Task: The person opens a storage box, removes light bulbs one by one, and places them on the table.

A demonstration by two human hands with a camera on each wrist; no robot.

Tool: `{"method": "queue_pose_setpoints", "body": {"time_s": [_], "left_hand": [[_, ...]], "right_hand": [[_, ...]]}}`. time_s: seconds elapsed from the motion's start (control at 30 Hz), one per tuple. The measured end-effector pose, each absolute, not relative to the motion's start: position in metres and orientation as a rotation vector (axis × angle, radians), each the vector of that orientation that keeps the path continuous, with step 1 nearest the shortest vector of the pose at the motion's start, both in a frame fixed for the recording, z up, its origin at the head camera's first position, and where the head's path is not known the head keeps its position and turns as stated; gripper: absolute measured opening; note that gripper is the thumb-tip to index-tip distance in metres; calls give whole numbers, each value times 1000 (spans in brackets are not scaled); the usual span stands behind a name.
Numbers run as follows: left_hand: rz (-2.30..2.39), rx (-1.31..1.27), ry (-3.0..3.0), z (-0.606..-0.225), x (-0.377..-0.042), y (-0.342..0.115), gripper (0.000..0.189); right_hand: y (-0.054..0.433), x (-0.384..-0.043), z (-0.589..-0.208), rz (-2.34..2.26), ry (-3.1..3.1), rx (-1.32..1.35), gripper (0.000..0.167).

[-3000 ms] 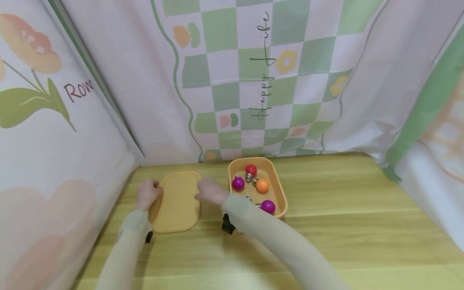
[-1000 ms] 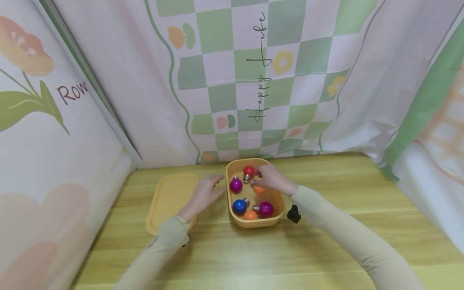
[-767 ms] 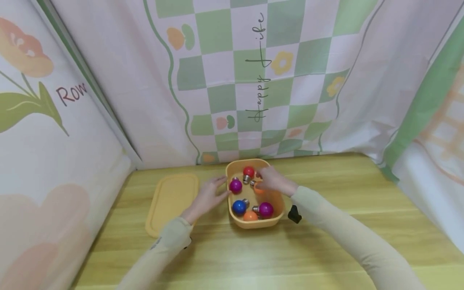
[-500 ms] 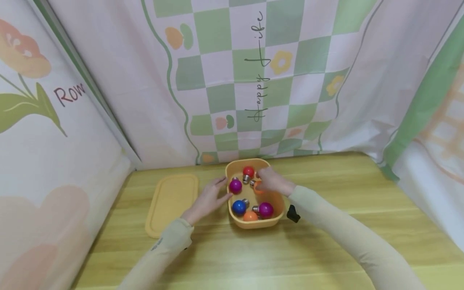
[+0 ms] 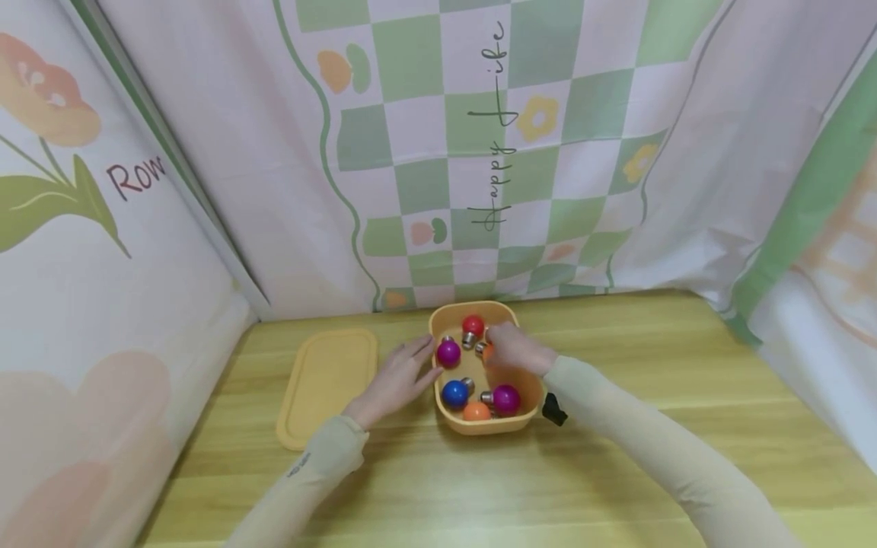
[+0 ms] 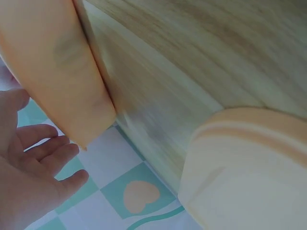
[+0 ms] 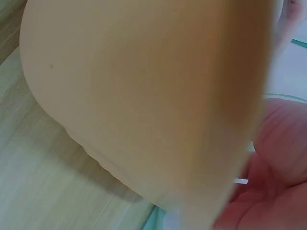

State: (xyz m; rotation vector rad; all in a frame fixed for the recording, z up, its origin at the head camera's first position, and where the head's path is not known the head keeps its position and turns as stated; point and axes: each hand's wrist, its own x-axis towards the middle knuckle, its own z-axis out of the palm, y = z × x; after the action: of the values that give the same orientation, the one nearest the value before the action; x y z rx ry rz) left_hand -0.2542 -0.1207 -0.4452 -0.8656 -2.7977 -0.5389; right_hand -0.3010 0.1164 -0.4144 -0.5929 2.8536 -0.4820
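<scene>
Both hands shift from the lid (image 5: pixel 327 388) to the tub (image 5: pixel 488 428) since three seconds ago; lid lies flat on the table (image 5: pixel 425 487), 9 o'clock of the tub. Right hand (image 5: pixel 519 349) is inside at 2 o'clock, fingers bent over the orange bulb (image 5: pixel 489 353), which lies just above tub centre, cap toward 10. Hand hides most of it; can't tell if the grip is closed on it. Left hand (image 5: pixel 393 380) has fingers extended, grip wide, at the 9-to-10 o'clock rim; contact unclear. Red bulb (image 5: pixel 473 325) sits close at 11. Best practice, probably: pinch the orange globe from both sides, avoid knocking red, lift straight up past the 3 o'clock wall, left hand steadying the rim. Smooth globe may slip or roll; squeeze gently.
</scene>
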Motion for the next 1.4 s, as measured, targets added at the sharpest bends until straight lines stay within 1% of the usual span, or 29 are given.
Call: {"method": "queue_pose_setpoints", "body": {"time_s": [0.37,0.67,0.97,1.13,1.4], "left_hand": [[-441,-908,-2738,-447,-254,-120,54],[-425,-954,-2683,-449,-257,-121,54],[-378,-948,-2670,-451,-258,-122,54],[-383,-942,-2675,-449,-255,-122,54],[-359,-948,-2662,-451,-257,-122,53]], "right_hand": [[117,-297,-415,-493,2853,-564,11],[118,-296,-410,-522,2889,-639,11],[127,-295,-394,-559,2987,-759,13],[136,-294,-385,-568,3008,-767,19],[153,-292,-377,-621,3078,-782,21]]}}
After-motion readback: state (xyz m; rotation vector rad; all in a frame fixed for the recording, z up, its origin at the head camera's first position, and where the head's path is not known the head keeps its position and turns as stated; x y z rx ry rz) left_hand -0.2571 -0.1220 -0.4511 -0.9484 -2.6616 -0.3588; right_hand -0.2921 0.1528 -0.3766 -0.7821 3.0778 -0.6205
